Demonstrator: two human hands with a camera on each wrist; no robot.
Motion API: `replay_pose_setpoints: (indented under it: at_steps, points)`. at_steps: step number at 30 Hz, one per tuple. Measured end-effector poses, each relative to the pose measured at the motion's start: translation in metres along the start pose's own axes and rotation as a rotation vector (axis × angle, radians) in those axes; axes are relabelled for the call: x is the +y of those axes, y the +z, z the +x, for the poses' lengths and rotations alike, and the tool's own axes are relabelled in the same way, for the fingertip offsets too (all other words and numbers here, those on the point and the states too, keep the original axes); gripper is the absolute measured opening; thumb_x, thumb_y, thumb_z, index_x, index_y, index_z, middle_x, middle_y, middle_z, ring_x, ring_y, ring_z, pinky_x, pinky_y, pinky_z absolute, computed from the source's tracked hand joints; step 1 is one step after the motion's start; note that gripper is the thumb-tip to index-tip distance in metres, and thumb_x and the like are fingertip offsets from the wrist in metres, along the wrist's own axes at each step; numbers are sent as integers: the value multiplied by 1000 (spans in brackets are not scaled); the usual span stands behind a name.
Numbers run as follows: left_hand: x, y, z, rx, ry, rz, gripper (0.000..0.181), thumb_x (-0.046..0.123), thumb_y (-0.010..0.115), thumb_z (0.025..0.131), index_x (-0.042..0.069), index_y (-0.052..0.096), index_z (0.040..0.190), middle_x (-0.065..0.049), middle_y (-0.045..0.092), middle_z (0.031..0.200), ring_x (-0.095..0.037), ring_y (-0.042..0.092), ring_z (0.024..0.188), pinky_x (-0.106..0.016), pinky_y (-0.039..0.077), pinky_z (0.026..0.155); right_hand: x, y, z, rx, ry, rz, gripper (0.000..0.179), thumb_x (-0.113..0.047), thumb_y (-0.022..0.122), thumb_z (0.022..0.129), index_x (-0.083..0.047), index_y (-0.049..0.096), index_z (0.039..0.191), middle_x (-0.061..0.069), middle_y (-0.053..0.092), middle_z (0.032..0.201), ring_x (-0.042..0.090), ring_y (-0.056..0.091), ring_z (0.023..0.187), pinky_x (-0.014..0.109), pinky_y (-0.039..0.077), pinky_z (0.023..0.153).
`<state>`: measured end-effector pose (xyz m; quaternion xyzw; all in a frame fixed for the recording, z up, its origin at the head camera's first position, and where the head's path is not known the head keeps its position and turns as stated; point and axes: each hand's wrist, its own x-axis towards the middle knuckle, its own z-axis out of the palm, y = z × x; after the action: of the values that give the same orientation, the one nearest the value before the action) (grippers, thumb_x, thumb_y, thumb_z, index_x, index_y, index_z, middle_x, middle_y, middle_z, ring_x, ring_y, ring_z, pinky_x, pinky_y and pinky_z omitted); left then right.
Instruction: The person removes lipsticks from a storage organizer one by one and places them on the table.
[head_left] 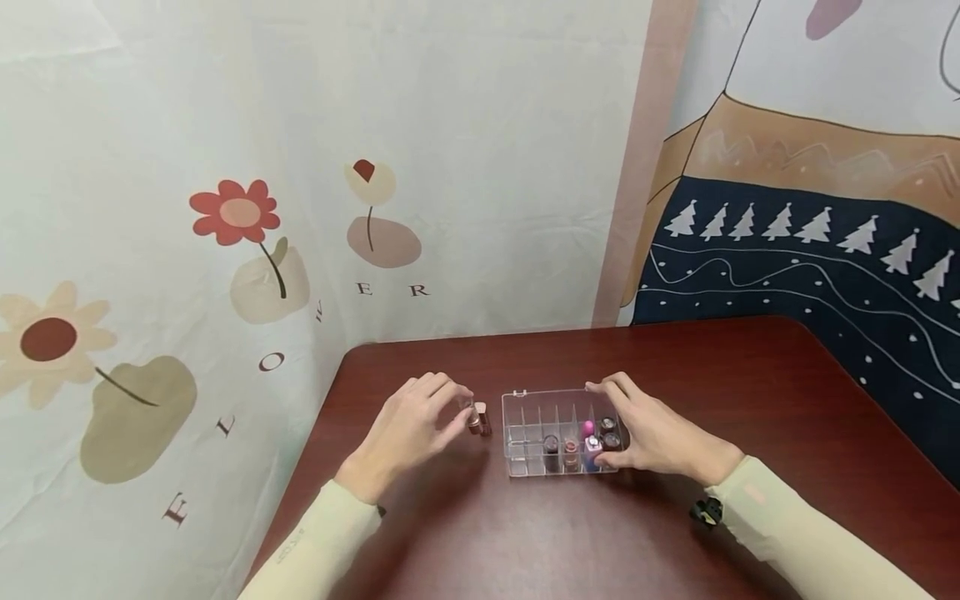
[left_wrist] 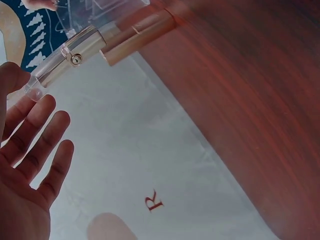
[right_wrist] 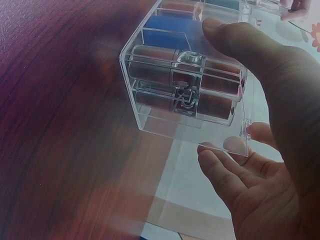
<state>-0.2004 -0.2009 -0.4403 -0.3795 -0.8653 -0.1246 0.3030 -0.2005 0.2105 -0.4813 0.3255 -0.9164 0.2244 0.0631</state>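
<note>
Between the thumb and index finger of my left hand [head_left: 405, 427] is a lipstick tube [left_wrist: 64, 59], clear at its upper end and shiny gold below. The other fingers are spread. Close beside it, a rose-gold lipstick tube [left_wrist: 139, 37] stands upright on the table. My right hand [head_left: 651, 427] grips the right end of a clear divided organizer box [head_left: 522, 423], thumb on the near side and fingers at the far side. Several lipstick tubes stand in its right-hand compartments, among them a dark one [head_left: 551, 454], a reddish one [head_left: 571, 455] and a blue one [right_wrist: 162, 32].
The box stands on a dark red wooden table [head_left: 555, 542]. Behind the table hangs a pale cloth [head_left: 487, 167] printed with flowers. At the right is a dark blue cloth [head_left: 750, 275] with white trees. A dark device [head_left: 707, 512] sits at the right wrist.
</note>
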Motion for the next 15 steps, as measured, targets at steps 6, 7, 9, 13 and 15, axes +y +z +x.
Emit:
replay_pose_setpoints:
  at_steps: [6, 7, 9, 13, 15]
  points:
    - [-9, 6, -8, -1, -15, 17, 19, 16, 92, 95, 16, 83, 112, 7, 78, 103, -16, 72, 89, -35, 60, 76, -1, 1, -1, 7, -1, -24, 109, -41, 111, 79, -6, 54, 165, 10, 60, 146, 16, 71, 111, 40, 71, 98]
    - [-11, 7, -9, -4, -20, 19, 19, 17, 92, 95, 16, 83, 112, 7, 78, 103, -16, 72, 89, -35, 61, 76, -1, 1, -1, 4, 1, -25, 108, -42, 111, 80, -7, 53, 165, 10, 59, 146, 15, 70, 111, 38, 71, 97]
    - [-13, 9, -12, -16, -34, 22, 18, 17, 92, 96, 16, 83, 112, 8, 79, 103, -16, 72, 90, -35, 61, 77, -1, 1, -1, 3, 3, -24, 108, -42, 111, 80, -8, 53, 165, 10, 59, 145, 14, 69, 109, 36, 70, 94]
    - [-18, 13, -15, -36, -52, 25, 19, 17, 93, 95, 17, 83, 111, 8, 79, 103, -16, 73, 89, -35, 62, 76, 0, 0, 0, -4, 10, -17, 109, -42, 110, 80, -8, 53, 166, 10, 59, 146, 15, 70, 111, 39, 71, 97]
    - [-20, 15, -17, -44, -58, 26, 19, 17, 93, 95, 16, 83, 111, 8, 79, 102, -17, 74, 88, -36, 63, 77, 0, 1, 0, -7, 16, -9, 109, -43, 110, 80, -8, 53, 166, 10, 59, 147, 17, 71, 114, 43, 71, 100]
